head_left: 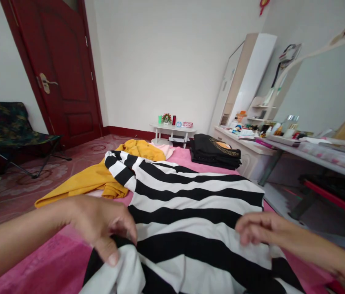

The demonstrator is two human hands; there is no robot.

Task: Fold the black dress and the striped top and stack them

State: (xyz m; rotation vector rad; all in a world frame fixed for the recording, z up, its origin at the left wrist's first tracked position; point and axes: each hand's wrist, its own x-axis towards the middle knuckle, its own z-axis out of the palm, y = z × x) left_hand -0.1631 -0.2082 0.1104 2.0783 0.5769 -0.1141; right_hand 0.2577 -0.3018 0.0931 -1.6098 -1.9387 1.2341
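Note:
A black-and-white striped long-sleeved top (187,216) lies spread out on a pink bed cover (34,261), one sleeve toward the far left and the near part bunched up. At the near left edge of the top is my left hand (105,228). Its thumb and fingers are apart, with a loose fold of cloth rising between them. Over the right side of the top hovers my right hand (264,228), slightly blurred, its fingers loosely bent and no cloth visible in them. Whether its fingertips touch the fabric is unclear.
Beyond the top lie a yellow garment (80,183) and a stack of folded black clothes (215,151). A cluttered dressing table (242,141) and a grey-topped table (322,159) stand at right. A camouflage folding chair (10,126) stands left, near the red door (58,73).

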